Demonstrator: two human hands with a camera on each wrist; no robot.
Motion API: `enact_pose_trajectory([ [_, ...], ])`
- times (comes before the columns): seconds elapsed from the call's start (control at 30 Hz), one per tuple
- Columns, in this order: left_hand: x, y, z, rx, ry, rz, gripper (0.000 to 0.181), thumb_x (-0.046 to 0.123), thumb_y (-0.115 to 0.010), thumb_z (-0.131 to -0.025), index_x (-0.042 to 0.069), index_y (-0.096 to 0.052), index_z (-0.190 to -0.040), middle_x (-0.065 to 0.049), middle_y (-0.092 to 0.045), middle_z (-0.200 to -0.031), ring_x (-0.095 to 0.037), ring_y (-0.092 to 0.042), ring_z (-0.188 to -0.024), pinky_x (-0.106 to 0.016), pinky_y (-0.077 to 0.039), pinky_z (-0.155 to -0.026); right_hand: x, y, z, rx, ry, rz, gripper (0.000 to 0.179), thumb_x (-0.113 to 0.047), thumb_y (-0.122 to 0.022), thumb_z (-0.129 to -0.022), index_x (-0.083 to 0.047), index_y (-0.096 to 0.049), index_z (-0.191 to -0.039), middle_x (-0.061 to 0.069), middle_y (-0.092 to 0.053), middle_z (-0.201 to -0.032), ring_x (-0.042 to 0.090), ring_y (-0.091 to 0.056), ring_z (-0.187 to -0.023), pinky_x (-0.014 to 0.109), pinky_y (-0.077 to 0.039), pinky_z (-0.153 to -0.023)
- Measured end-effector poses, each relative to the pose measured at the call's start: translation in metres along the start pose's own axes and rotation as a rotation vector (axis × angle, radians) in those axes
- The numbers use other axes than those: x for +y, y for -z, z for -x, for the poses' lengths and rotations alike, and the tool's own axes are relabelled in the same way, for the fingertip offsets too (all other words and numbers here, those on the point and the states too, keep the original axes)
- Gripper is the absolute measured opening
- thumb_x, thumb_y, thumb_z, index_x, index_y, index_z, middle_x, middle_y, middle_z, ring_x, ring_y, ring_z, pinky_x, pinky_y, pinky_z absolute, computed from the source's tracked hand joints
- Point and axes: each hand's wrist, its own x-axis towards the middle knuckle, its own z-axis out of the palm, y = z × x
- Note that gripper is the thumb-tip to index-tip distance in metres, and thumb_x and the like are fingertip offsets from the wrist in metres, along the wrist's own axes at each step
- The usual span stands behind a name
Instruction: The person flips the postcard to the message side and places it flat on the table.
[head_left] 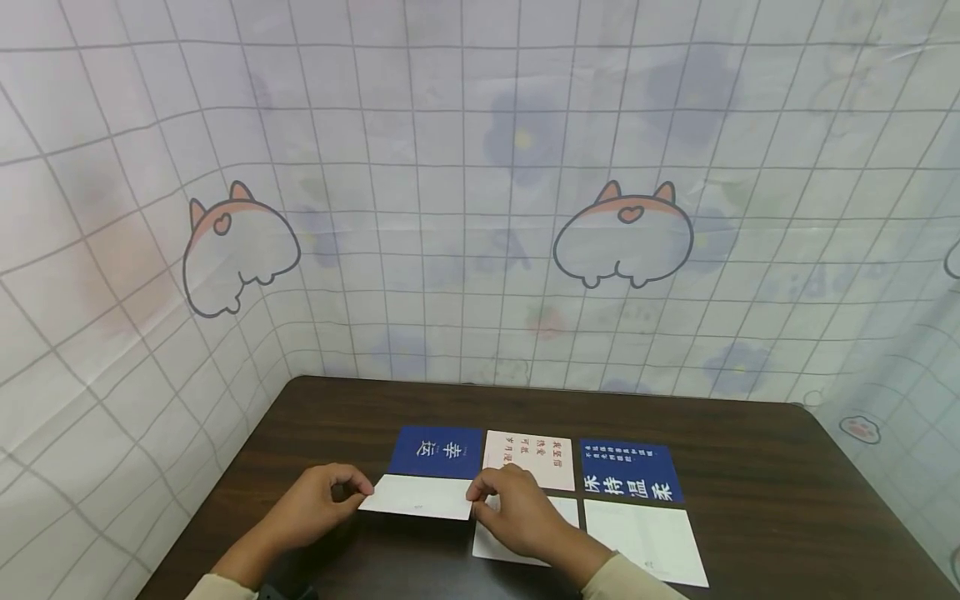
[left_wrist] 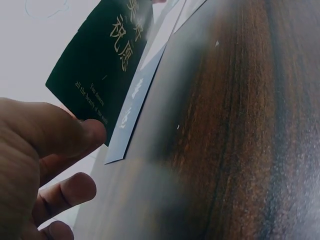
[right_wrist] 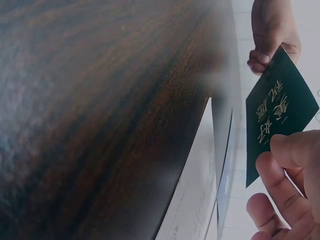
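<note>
A card [head_left: 416, 497] is held by both hands in front of me, its plain white face towards the head camera. Its other face, dark green with gold writing, shows in the left wrist view on the card [left_wrist: 95, 60] and in the right wrist view. My left hand [head_left: 313, 507] pinches the left end between thumb and forefinger. At the right end, my right hand [head_left: 519, 510] pinches it near the corner. The card's far edge overlaps a blue card [head_left: 437, 452] with white characters. Part of a white card [head_left: 566, 510] is hidden behind my right hand.
Behind the right hand lies a pale pink card [head_left: 551, 461] with red writing. To its right is another blue card [head_left: 633, 471], with a white card [head_left: 645, 537] in front. The dark wooden table [head_left: 787, 500] meets a gridded cloth backdrop [head_left: 465, 275].
</note>
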Motion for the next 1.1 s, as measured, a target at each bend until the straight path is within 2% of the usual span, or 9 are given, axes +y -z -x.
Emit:
enact_pose_trajectory([
  [0.13, 0.0006, 0.0, 0.0001, -0.006, 0.02, 0.005, 0.019, 0.008, -0.067, -0.097, 0.026, -0.073, -0.093, 0.014, -0.069, -0.1, -0.014, -0.063, -0.099, -0.048, -0.051, -0.088, 0.0, -0.0002, -0.0002, -0.002, -0.002, -0.007, 0.015, -0.01, -0.076, -0.089, -0.024, -0.069, -0.086, -0.02, -0.063, -0.082, 0.008, -0.054, -0.082, 0.034, -0.044, -0.079],
  [0.33, 0.0, -0.0006, 0.0002, -0.032, 0.044, 0.049, 0.023, 0.005, -0.057, -0.1, 0.021, -0.073, -0.096, 0.008, -0.068, -0.097, -0.014, -0.059, -0.085, -0.033, -0.049, -0.073, 0.0005, -0.0016, 0.0002, -0.005, -0.001, -0.008, 0.015, -0.01, -0.076, -0.088, -0.024, -0.07, -0.086, -0.02, -0.063, -0.081, 0.008, -0.054, -0.082, 0.034, -0.044, -0.079],
  [0.43, -0.0007, -0.001, 0.0005, -0.026, 0.038, 0.048, 0.019, 0.01, -0.059, -0.102, 0.022, -0.073, -0.096, 0.01, -0.068, -0.097, -0.014, -0.061, -0.089, -0.035, -0.05, -0.077, 0.0004, -0.0022, 0.0005, -0.006, -0.003, -0.012, 0.015, -0.01, -0.075, -0.088, -0.024, -0.07, -0.086, -0.02, -0.063, -0.081, 0.008, -0.054, -0.082, 0.032, -0.044, -0.078],
  [0.57, -0.0018, -0.0014, 0.0015, -0.029, 0.028, 0.058, 0.01, 0.026, -0.064, -0.103, 0.024, -0.073, -0.097, 0.012, -0.069, -0.099, -0.015, -0.064, -0.097, -0.04, -0.051, -0.083, 0.0005, -0.0032, 0.0005, -0.016, -0.009, -0.014, 0.015, -0.009, -0.074, -0.089, -0.024, -0.071, -0.086, -0.02, -0.064, -0.082, 0.007, -0.055, -0.082, 0.031, -0.045, -0.077],
  [0.7, -0.0035, -0.0022, 0.0019, -0.042, 0.023, 0.076, 0.012, 0.036, -0.069, -0.099, 0.024, -0.072, -0.098, 0.011, -0.068, -0.1, -0.015, -0.062, -0.094, -0.036, -0.051, -0.079, 0.0008, -0.0043, 0.0002, -0.029, -0.017, -0.015, 0.015, -0.009, -0.072, -0.089, -0.024, -0.072, -0.087, -0.019, -0.065, -0.083, 0.008, -0.056, -0.083, 0.032, -0.046, -0.078],
  [0.87, -0.005, -0.0049, 0.0014, -0.033, 0.014, 0.083, 0.012, 0.033, -0.071, -0.098, 0.022, -0.072, -0.103, 0.011, -0.068, -0.099, -0.012, -0.063, -0.093, -0.033, -0.052, -0.078, 0.0006, -0.0049, 0.0006, -0.056, -0.047, -0.031, 0.012, -0.013, -0.07, -0.092, -0.024, -0.071, -0.089, -0.02, -0.065, -0.085, 0.009, -0.057, -0.085, 0.035, -0.047, -0.082],
  [1.0, -0.0058, -0.007, 0.0018, -0.032, 0.018, 0.085, 0.012, 0.031, -0.072, -0.098, 0.022, -0.073, -0.106, 0.011, -0.069, -0.098, -0.01, -0.062, -0.087, -0.03, -0.051, -0.074, 0.001, -0.0056, 0.0009, -0.087, -0.085, -0.028, 0.002, -0.021, -0.07, -0.093, -0.023, -0.071, -0.092, -0.02, -0.061, -0.084, 0.007, -0.055, -0.086, 0.034, -0.047, -0.081],
  [1.1, -0.0066, -0.0083, 0.0022, -0.034, 0.023, 0.063, 0.011, 0.031, -0.071, -0.098, 0.025, -0.074, -0.106, 0.012, -0.07, -0.103, -0.011, -0.064, -0.093, -0.032, -0.052, -0.078, 0.001, -0.0063, 0.001, -0.103, -0.091, -0.014, 0.004, -0.022, -0.072, -0.092, -0.021, -0.072, -0.096, -0.021, -0.06, -0.081, 0.005, -0.054, -0.085, 0.033, -0.047, -0.079],
])
